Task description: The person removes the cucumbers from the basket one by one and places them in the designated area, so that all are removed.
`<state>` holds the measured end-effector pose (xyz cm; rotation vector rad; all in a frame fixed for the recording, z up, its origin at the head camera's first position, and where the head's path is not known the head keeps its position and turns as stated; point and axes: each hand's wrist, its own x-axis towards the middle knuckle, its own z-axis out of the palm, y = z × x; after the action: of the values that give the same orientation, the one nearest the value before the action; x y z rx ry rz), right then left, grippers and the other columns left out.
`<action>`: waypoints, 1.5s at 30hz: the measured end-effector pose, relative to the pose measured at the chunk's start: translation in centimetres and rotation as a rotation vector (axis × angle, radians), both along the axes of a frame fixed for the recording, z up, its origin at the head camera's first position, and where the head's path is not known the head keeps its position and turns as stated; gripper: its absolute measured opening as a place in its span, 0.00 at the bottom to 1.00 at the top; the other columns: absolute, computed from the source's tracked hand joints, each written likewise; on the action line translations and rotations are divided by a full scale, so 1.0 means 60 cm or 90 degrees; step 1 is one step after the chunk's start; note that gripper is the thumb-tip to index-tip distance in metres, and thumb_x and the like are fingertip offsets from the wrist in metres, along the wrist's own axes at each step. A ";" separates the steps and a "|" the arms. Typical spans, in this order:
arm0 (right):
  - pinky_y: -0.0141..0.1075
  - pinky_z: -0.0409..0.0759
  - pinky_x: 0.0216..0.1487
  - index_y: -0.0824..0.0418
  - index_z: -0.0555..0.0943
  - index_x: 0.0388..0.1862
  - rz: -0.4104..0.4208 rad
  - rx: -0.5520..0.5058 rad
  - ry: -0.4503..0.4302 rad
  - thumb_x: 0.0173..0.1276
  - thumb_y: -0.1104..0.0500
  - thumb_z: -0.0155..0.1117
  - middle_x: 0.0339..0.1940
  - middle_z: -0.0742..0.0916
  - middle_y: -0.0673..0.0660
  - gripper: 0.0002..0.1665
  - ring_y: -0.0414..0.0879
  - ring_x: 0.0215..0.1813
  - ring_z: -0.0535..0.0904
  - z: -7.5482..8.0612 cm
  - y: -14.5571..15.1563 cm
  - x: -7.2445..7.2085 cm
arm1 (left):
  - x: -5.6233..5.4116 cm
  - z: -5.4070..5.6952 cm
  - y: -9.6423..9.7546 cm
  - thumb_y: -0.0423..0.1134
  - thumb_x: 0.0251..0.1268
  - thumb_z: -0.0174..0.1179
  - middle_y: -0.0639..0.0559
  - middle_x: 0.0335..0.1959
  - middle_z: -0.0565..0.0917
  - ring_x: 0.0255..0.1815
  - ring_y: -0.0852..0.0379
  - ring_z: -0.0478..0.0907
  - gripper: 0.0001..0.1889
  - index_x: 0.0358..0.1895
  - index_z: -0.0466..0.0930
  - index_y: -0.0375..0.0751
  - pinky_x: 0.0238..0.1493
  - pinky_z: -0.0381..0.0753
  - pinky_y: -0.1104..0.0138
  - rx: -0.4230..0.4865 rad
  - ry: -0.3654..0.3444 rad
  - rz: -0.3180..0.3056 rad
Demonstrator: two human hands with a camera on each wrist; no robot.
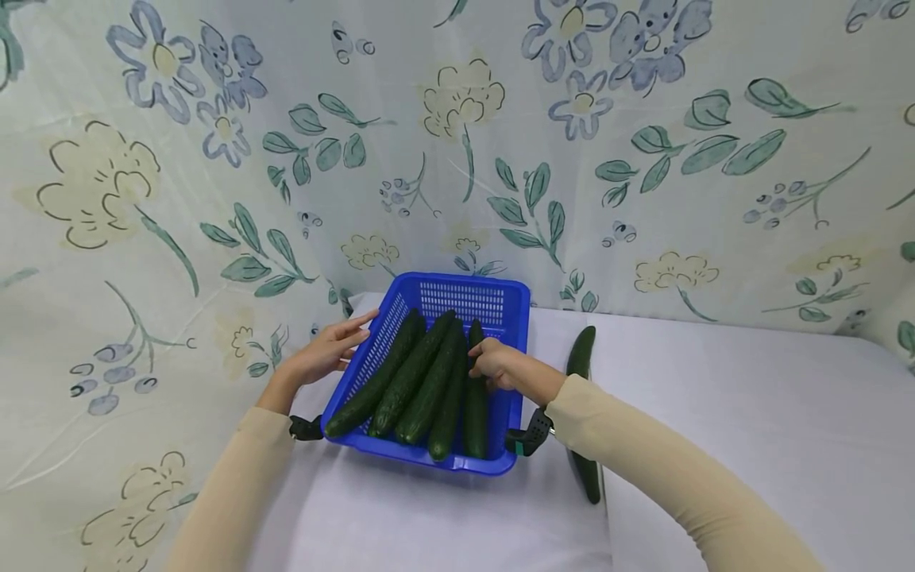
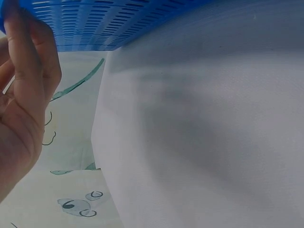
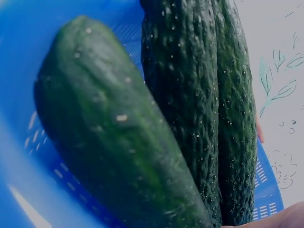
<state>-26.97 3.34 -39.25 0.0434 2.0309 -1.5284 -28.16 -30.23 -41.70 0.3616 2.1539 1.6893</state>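
A blue plastic basket (image 1: pixel 516 318) with slotted walls holds several dark green cucumbers (image 1: pixel 407 389) lying lengthwise. My left hand (image 1: pixel 330 349) is at the basket's left wall, fingers extended along its outside; the left wrist view shows this hand (image 2: pixel 26 90) beside the slotted wall. Reaching in from the right, my right hand (image 1: pixel 500 365) grips the rightmost cucumber (image 1: pixel 475 421) near its upper part. Close up in the right wrist view, a smooth-ended cucumber (image 3: pixel 104 118) lies at an angle across bumpy ones, and only an edge of the right hand (image 3: pixel 280 219) shows.
Another long cucumber (image 1: pixel 582 353) lies on the white-covered table (image 1: pixel 715 413) right of the basket, partly behind the right forearm. A floral cloth (image 1: pixel 457 159) hangs behind the table and along its left side. Dark wrist straps (image 1: pixel 530 433) sit close to the basket.
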 end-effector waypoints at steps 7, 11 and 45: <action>0.48 0.79 0.55 0.74 0.68 0.69 0.000 0.007 -0.001 0.67 0.81 0.56 0.74 0.63 0.73 0.30 0.54 0.49 0.73 -0.003 0.003 -0.002 | -0.001 -0.004 0.000 0.44 0.84 0.42 0.34 0.67 0.72 0.49 0.47 0.84 0.28 0.81 0.51 0.56 0.43 0.86 0.58 0.000 0.003 -0.003; 0.62 0.72 0.60 0.73 0.67 0.69 -0.004 -0.011 -0.017 0.68 0.80 0.55 0.74 0.62 0.75 0.30 0.69 0.69 0.65 -0.002 0.005 -0.001 | -0.002 -0.005 0.002 0.44 0.84 0.42 0.34 0.67 0.71 0.50 0.47 0.84 0.28 0.81 0.51 0.56 0.43 0.86 0.57 0.001 0.002 -0.004; 0.47 0.85 0.47 0.66 0.72 0.68 -0.008 -0.033 0.035 0.66 0.73 0.66 0.64 0.73 0.72 0.31 0.52 0.38 0.86 0.006 0.012 0.000 | -0.003 -0.004 0.000 0.44 0.84 0.41 0.34 0.67 0.72 0.49 0.46 0.84 0.27 0.81 0.52 0.57 0.43 0.86 0.56 -0.002 0.005 0.005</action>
<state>-26.99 4.04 -38.86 -0.0067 2.0356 -1.6061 -28.32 -30.24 -41.96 0.3606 2.1660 1.6921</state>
